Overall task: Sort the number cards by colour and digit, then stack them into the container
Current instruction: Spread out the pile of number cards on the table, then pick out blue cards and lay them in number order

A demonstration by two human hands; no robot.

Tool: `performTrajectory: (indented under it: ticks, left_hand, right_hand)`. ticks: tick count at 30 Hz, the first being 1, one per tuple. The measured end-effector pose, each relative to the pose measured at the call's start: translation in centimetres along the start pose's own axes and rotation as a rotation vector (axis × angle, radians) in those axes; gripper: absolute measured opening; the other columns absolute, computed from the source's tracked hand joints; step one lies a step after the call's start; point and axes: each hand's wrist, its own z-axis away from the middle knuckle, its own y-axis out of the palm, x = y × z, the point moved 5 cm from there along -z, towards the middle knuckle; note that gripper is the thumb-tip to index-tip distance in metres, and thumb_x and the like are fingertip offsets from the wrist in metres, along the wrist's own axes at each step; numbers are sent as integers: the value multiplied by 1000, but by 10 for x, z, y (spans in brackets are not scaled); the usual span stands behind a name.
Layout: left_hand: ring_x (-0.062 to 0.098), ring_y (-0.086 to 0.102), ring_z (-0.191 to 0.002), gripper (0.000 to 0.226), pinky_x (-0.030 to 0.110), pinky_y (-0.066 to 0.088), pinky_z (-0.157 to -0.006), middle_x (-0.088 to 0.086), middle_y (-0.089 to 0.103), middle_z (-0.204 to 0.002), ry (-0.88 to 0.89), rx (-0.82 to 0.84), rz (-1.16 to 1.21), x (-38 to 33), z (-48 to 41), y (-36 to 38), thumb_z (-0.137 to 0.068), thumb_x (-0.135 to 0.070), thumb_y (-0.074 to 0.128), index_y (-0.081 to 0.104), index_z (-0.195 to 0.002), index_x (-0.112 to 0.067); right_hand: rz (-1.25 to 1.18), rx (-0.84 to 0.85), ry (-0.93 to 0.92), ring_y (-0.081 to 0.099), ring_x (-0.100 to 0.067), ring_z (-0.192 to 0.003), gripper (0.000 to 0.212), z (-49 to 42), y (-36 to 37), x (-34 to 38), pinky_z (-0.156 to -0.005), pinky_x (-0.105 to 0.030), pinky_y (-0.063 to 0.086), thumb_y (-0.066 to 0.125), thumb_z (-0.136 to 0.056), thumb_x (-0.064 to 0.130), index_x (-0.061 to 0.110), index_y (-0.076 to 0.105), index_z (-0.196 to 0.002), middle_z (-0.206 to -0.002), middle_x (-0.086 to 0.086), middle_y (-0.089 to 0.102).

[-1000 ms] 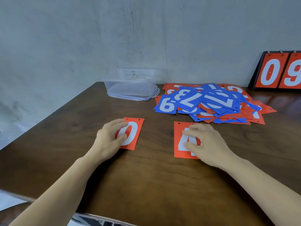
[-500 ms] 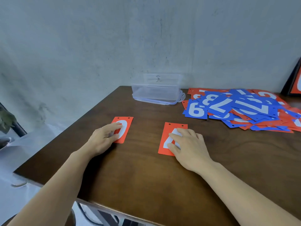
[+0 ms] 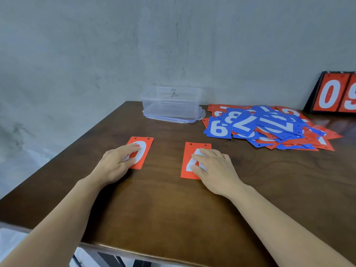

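Two red number cards lie flat on the brown table. My left hand rests with straight fingers on the red 0 card. My right hand presses flat on the red 4 card, covering most of its digit. A loose pile of blue and red number cards spreads over the table's far right. The clear plastic container stands at the back by the wall, nothing visible inside.
A flip scoreboard showing red 0 and 9 leans against the wall at the far right. The table's left edge runs diagonally past my left hand, and the near edge lies under my forearms.
Both hands stay on their cards. The two cards have slid slightly left across the table, and my head first turned left, then back right.
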Motion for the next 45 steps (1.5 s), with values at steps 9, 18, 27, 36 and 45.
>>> performTrajectory:
  ticks: [9,18,27,36,45]
  left_hand:
    - [7,28,-141,56,34,20,-113,-16,41,-147,28,-37,-87,-6,5,-3,-87,-55,34,54,-135,-34]
    - [4,31,-139,56,35,15,-108,-20,40,-148,65,-26,-277,-1,1,3,-87,-57,25,51,-135,-41]
    - [10,35,-137,66,27,13,-106,-11,48,-144,244,-88,-156,-66,3,26,-85,-61,23,56,-133,-31]
    - [7,38,-134,51,25,16,-108,-11,51,-140,422,6,-137,-161,-10,80,-93,-44,30,54,-136,-29]
    - [10,41,-132,35,28,20,-107,-10,55,-137,390,-31,-111,-191,-37,99,-100,-29,48,56,-133,-27]
  right_hand:
    - [20,-6,4,21,-15,-143,47,0,-1,-1,-114,-38,18,32,-102,46,34,34,-148,-157,6,24]
    - [-20,-9,145,19,-12,-144,46,39,-22,-84,-114,-37,16,37,-100,47,38,37,-145,-157,10,26]
    - [0,-9,140,17,-14,-145,47,38,-21,-85,-116,-38,15,34,-101,47,37,33,-147,-158,8,24]
    - [-49,-16,115,18,-13,-144,47,41,-21,-92,-116,-38,15,37,-101,46,37,36,-146,-157,8,25]
    - [-139,-67,50,17,-12,-143,47,51,-24,-107,-114,-34,14,41,-99,46,36,39,-145,-156,7,26]
